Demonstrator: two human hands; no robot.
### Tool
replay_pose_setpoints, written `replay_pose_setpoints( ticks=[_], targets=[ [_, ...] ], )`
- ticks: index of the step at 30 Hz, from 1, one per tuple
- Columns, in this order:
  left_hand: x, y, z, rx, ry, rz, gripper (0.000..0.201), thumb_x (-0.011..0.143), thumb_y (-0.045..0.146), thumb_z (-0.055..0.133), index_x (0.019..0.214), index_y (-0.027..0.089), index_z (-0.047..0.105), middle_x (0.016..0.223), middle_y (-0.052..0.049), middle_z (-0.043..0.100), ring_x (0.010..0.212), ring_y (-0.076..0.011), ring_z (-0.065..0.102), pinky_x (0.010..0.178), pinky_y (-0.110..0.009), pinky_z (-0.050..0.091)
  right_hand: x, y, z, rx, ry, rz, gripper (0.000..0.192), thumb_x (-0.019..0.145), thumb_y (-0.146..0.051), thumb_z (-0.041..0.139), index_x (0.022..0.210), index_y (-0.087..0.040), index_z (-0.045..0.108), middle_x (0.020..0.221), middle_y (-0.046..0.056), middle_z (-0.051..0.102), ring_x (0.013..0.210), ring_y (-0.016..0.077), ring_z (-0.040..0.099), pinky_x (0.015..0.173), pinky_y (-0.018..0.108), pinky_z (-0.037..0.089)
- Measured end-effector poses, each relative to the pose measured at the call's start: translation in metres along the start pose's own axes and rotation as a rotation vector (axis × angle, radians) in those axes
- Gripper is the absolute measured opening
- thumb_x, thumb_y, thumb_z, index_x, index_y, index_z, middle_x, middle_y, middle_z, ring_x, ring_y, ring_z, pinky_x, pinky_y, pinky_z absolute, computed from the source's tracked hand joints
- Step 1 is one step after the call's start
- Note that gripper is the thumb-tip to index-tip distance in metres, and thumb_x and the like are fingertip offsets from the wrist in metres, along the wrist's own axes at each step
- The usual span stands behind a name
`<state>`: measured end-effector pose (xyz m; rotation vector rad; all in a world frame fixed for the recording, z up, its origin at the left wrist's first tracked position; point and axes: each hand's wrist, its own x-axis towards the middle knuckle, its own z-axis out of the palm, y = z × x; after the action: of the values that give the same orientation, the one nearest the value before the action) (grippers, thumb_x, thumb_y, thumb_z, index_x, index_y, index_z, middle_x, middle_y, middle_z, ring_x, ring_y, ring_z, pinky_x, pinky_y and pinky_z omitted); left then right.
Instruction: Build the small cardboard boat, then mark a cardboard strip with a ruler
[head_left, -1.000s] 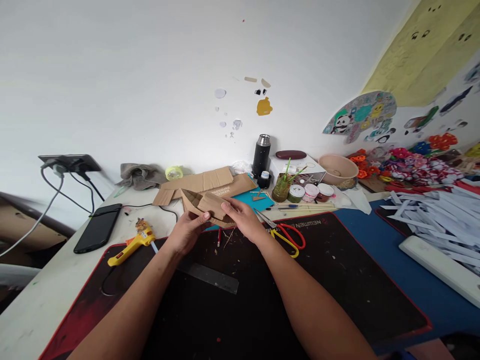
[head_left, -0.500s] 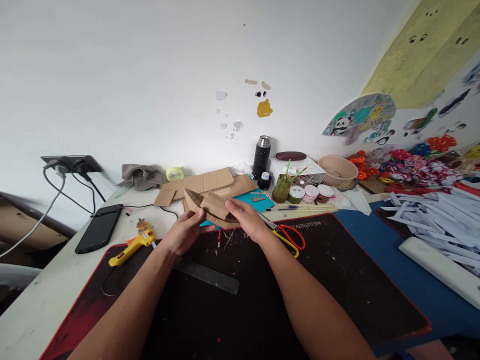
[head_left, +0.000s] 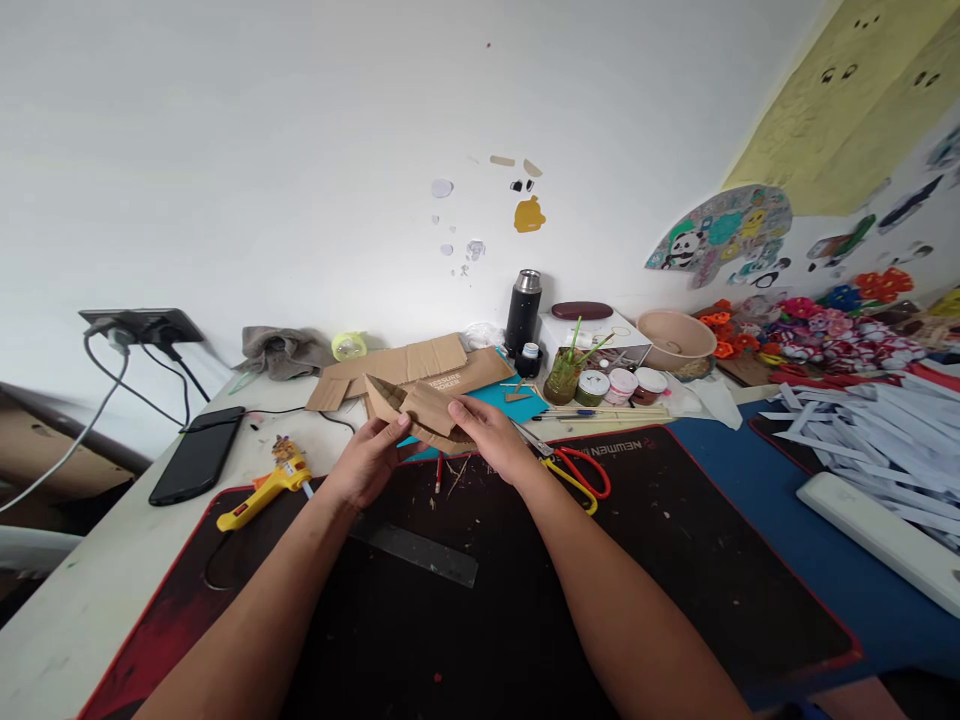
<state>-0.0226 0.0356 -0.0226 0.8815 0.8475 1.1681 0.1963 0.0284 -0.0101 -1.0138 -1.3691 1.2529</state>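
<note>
Between my two hands is a small folded cardboard piece [head_left: 430, 408], shaped like a shallow boat with a pointed left end and a flat strip across it. My left hand [head_left: 373, 455] is closed on its left side, thumb on top. At its right end my right hand [head_left: 491, 437] pinches it; the fingers underneath are hidden. Below on the dark mat lie a clear ruler [head_left: 420, 553] and a red pencil [head_left: 439, 473]. Scissors [head_left: 577, 475] with red and yellow handles rest beside my right wrist. A yellow glue gun [head_left: 264, 492] lies left of my left hand.
Flat cardboard pieces [head_left: 405, 362] and a blue sheet [head_left: 517, 400] lie behind my hands. Farther back stand a black flask [head_left: 524, 312], paint jars [head_left: 592, 387] and a bowl [head_left: 676, 338]. A phone [head_left: 196, 455] sits left; white paper strips [head_left: 862, 440] are piled right.
Both hands keep their hold on the cardboard piece, which has shifted and tilted very slightly. Nothing else has visibly moved on the table.
</note>
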Motion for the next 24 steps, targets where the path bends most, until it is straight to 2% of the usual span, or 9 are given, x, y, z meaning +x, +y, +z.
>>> replay_pose_setpoints(
  ticks=[3,5,7,8,10,13,16,19,24],
  targets=[
    [0.004,0.003,-0.005,-0.044,0.032,0.025,0.056,0.070,0.052,0.108,0.109,0.020,0.083,0.114,-0.011,0.084,0.106,-0.0312,0.079,0.094,-0.046,0.067,0.006,0.007,-0.006,0.022,0.099,-0.050,0.069,0.093,-0.085,0.074,0.126,-0.025,0.085,0.137,0.010,0.084,0.136,0.0334,0.074,0.118,0.046,0.056],
    [0.009,0.006,-0.011,-0.113,0.090,0.111,0.050,0.073,0.052,0.106,0.104,0.022,0.081,0.105,-0.006,0.083,0.099,-0.0270,0.078,0.096,-0.046,0.066,0.011,0.012,-0.013,0.042,0.227,-0.041,0.075,0.093,-0.090,0.066,0.123,-0.022,0.083,0.128,0.012,0.085,0.123,0.0340,0.078,0.106,0.045,0.062],
    [0.014,0.010,-0.018,-0.188,0.158,0.200,0.048,0.074,0.053,0.105,0.102,0.025,0.078,0.099,-0.003,0.082,0.098,-0.0256,0.078,0.098,-0.044,0.064,0.013,0.015,-0.018,-0.071,0.364,-0.027,0.075,0.094,-0.091,0.063,0.114,-0.021,0.081,0.112,0.013,0.085,0.104,0.0334,0.080,0.090,0.044,0.063],
    [0.016,0.012,-0.020,-0.218,0.186,0.226,0.049,0.072,0.053,0.106,0.099,0.025,0.077,0.094,-0.001,0.080,0.097,-0.0250,0.078,0.098,-0.043,0.064,0.013,0.016,-0.020,-0.165,0.376,-0.037,0.069,0.095,-0.087,0.064,0.110,-0.021,0.080,0.105,0.012,0.084,0.098,0.0325,0.078,0.086,0.042,0.061],
    [0.018,0.014,-0.022,-0.260,0.219,0.242,0.052,0.068,0.053,0.109,0.096,0.025,0.074,0.088,0.002,0.077,0.094,-0.0238,0.078,0.099,-0.044,0.063,0.009,0.015,-0.017,-0.358,0.305,-0.066,0.052,0.102,-0.073,0.066,0.106,-0.023,0.079,0.100,0.009,0.083,0.095,0.0296,0.077,0.084,0.039,0.058],
    [0.017,0.014,-0.019,-0.285,0.223,0.220,0.055,0.064,0.050,0.111,0.094,0.024,0.073,0.085,0.003,0.076,0.092,-0.0221,0.077,0.101,-0.044,0.063,-0.002,0.012,-0.005,-0.700,0.160,-0.078,0.032,0.107,-0.055,0.072,0.111,-0.025,0.079,0.103,0.007,0.081,0.092,0.0257,0.074,0.086,0.036,0.053],
    [0.015,0.012,-0.013,-0.285,0.221,0.201,0.055,0.064,0.050,0.111,0.092,0.023,0.071,0.087,0.003,0.076,0.093,-0.0217,0.077,0.103,-0.045,0.062,-0.011,0.013,0.009,-0.920,0.036,-0.024,0.031,0.106,-0.050,0.079,0.124,-0.025,0.076,0.117,0.009,0.081,0.100,0.0278,0.076,0.087,0.036,0.052],
    [0.015,0.008,-0.012,-0.260,0.222,0.183,0.056,0.065,0.051,0.110,0.094,0.023,0.071,0.087,0.003,0.076,0.091,-0.0216,0.076,0.100,-0.044,0.063,-0.015,0.017,0.019,-1.052,-0.060,0.008,0.037,0.103,-0.044,0.085,0.130,-0.022,0.073,0.131,0.014,0.079,0.111,0.0318,0.077,0.089,0.037,0.053],
    [0.018,0.004,-0.013,-0.264,0.233,0.175,0.059,0.066,0.052,0.110,0.099,0.023,0.071,0.092,0.002,0.077,0.091,-0.0205,0.077,0.097,-0.043,0.065,-0.013,0.025,0.030,-1.059,-0.105,-0.012,0.020,0.107,-0.021,0.071,0.127,-0.024,0.075,0.129,0.011,0.081,0.114,0.0289,0.077,0.088,0.035,0.053]
  ],
)
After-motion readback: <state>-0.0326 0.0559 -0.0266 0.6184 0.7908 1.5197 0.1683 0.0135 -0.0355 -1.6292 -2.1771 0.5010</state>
